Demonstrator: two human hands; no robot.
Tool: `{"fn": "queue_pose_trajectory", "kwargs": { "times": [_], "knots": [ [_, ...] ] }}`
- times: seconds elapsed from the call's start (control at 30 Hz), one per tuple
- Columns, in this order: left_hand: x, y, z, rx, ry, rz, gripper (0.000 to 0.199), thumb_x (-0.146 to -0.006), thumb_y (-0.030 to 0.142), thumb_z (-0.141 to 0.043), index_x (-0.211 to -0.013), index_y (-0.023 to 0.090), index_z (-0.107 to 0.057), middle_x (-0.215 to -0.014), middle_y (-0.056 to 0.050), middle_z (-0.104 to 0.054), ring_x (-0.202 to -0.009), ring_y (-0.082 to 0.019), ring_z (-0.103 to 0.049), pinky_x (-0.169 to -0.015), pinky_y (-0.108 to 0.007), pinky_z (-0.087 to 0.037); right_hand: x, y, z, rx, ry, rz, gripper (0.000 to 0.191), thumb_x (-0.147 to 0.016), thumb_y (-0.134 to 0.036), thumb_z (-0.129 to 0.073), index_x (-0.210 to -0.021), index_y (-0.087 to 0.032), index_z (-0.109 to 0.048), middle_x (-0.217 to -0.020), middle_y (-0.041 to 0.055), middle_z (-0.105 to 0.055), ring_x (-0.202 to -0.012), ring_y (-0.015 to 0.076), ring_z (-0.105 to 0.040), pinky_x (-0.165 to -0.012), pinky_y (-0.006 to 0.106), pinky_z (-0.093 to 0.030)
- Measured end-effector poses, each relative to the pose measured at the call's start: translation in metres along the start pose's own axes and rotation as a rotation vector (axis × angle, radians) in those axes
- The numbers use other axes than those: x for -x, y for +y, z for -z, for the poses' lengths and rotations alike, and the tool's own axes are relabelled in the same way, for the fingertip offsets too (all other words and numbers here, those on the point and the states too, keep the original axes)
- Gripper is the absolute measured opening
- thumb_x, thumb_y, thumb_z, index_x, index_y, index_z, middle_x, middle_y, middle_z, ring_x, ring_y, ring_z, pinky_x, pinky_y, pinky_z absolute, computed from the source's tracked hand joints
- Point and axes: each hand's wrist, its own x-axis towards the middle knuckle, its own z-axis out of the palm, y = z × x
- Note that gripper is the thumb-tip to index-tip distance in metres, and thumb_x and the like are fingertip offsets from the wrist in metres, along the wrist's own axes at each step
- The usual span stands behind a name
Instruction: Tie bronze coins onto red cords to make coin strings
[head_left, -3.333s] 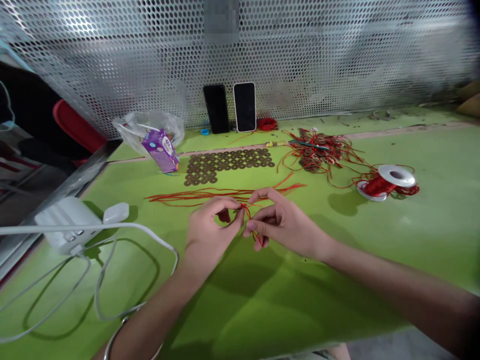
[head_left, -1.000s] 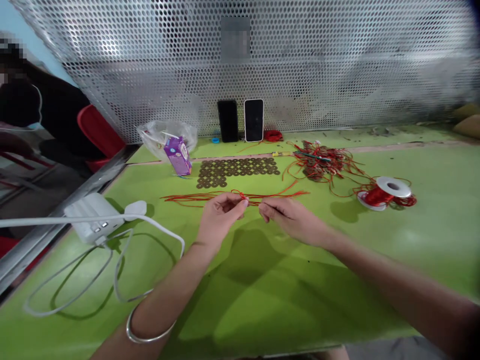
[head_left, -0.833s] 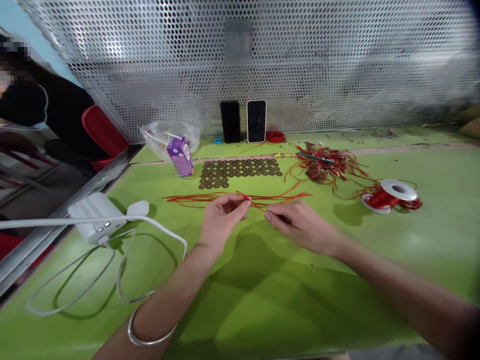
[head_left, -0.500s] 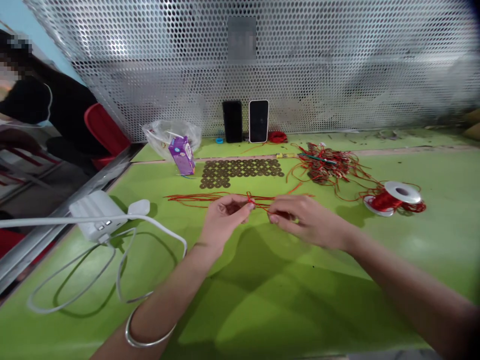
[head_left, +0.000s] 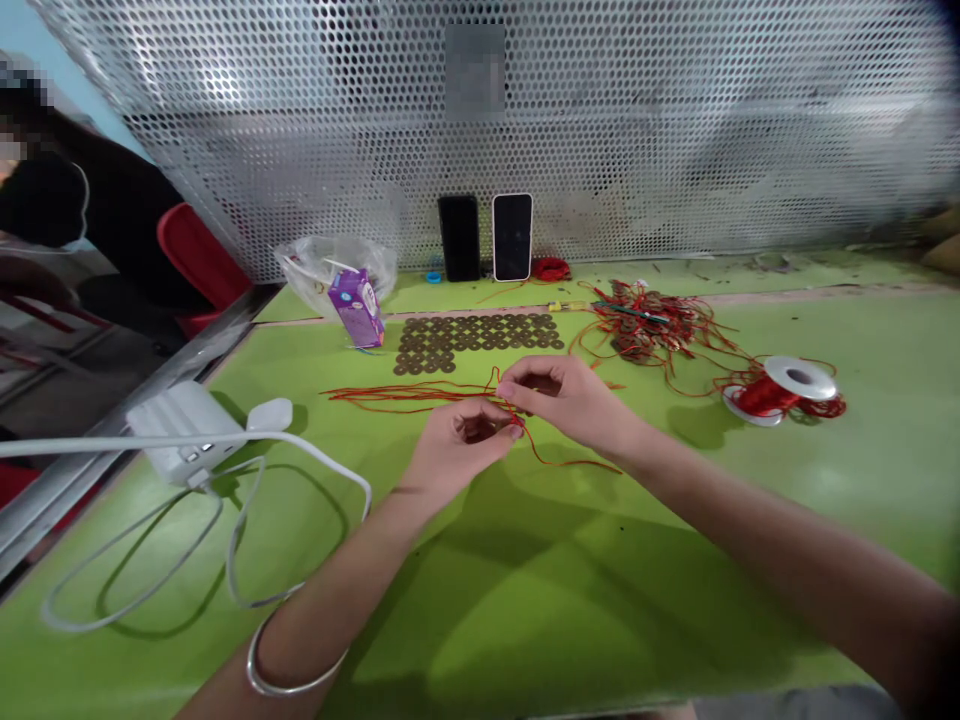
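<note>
My left hand (head_left: 469, 440) pinches a thin red cord (head_left: 551, 460) between thumb and fingertips, at the centre above the green table. Just above and to its right, my right hand (head_left: 559, 395) pinches the same cord, where a small loop stands up. The cord's loose end trails right, below my right hand. Behind my hands, several long red cords (head_left: 382, 393) lie side by side on the table. Further back are rows of brown round pieces with holes (head_left: 480, 333).
At the right are a spool of red cord (head_left: 799, 378) and a tangled red pile (head_left: 649, 318). Two phones (head_left: 512, 238) lean on the perforated metal panel (head_left: 637, 150). A purple carton (head_left: 358, 308) stands back left, a white power adapter (head_left: 184, 430) with cables nearer. A person (head_left: 112, 215) sits far left.
My right hand has moved left and up, close to my left hand. The cord's free end now hangs out below it. The view has shifted slightly.
</note>
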Motion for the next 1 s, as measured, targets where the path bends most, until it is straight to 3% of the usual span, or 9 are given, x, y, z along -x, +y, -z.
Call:
{"fn": "queue_pose_trajectory", "kwargs": {
  "times": [0.13,0.33,0.53,0.77,0.87,1.0],
  "knots": [
    [0.000,-0.001,0.002,-0.013,-0.085,0.058,0.016,-0.059,0.030,-0.073,-0.063,0.017,-0.063,-0.052,0.003,-0.058,-0.047,-0.010,-0.049,-0.047,-0.023,-0.038,0.001,0.006,-0.002,0.009,-0.020,0.021,0.020,-0.081,-0.035,-0.062,-0.075,-0.016,-0.065,-0.073,0.0019,-0.066,-0.064,0.0127,-0.058,-0.060,0.026,-0.047],
    [0.001,0.003,0.000,0.055,-0.044,0.058,0.017,-0.056,0.027,-0.077,-0.060,0.018,-0.063,-0.051,0.003,-0.058,-0.046,-0.009,-0.050,-0.047,-0.023,-0.042,0.003,0.010,-0.002,0.016,-0.017,0.047,0.019,-0.082,-0.034,-0.061,-0.076,-0.016,-0.064,-0.074,0.0017,-0.065,-0.063,0.0121,-0.057,-0.059,0.025,-0.047],
    [0.003,0.002,-0.001,0.129,-0.051,0.055,0.022,-0.064,0.034,-0.074,-0.056,0.017,-0.061,-0.056,0.002,-0.060,-0.049,-0.009,-0.051,-0.051,-0.024,-0.046,0.003,0.007,-0.002,-0.034,-0.031,0.028,0.019,-0.081,-0.034,-0.062,-0.076,-0.016,-0.062,-0.071,0.0013,-0.064,-0.059,0.0114,-0.058,-0.055,0.025,-0.047],
    [0.002,0.000,0.000,0.200,-0.011,0.088,0.017,-0.064,0.029,-0.074,-0.061,0.017,-0.063,-0.055,0.004,-0.058,-0.048,-0.007,-0.052,-0.050,-0.021,-0.043,0.004,0.006,-0.003,-0.066,0.077,0.025,0.020,-0.083,-0.036,-0.060,-0.079,-0.017,-0.058,-0.075,0.0008,-0.061,-0.061,0.0112,-0.058,-0.059,0.026,-0.050],
    [0.000,-0.001,0.004,0.235,0.061,0.054,0.015,-0.065,0.029,-0.076,-0.065,0.017,-0.066,-0.054,0.004,-0.059,-0.048,-0.008,-0.052,-0.048,-0.020,-0.041,0.012,0.006,-0.004,-0.123,-0.013,-0.058,0.024,-0.089,-0.042,-0.052,-0.086,-0.018,-0.052,-0.079,0.0013,-0.059,-0.064,0.0123,-0.060,-0.059,0.026,-0.051],
    [-0.002,-0.003,0.007,0.256,0.162,-0.006,0.016,-0.064,0.030,-0.077,-0.069,0.017,-0.069,-0.059,0.003,-0.061,-0.050,-0.007,-0.052,-0.048,-0.019,-0.040,0.025,0.005,-0.005,-0.016,-0.202,-0.090,0.034,-0.095,-0.043,-0.037,-0.076,-0.018,-0.048,-0.067,0.0002,-0.056,-0.059,0.0114,-0.056,-0.057,0.025,-0.045]
  ]
}}
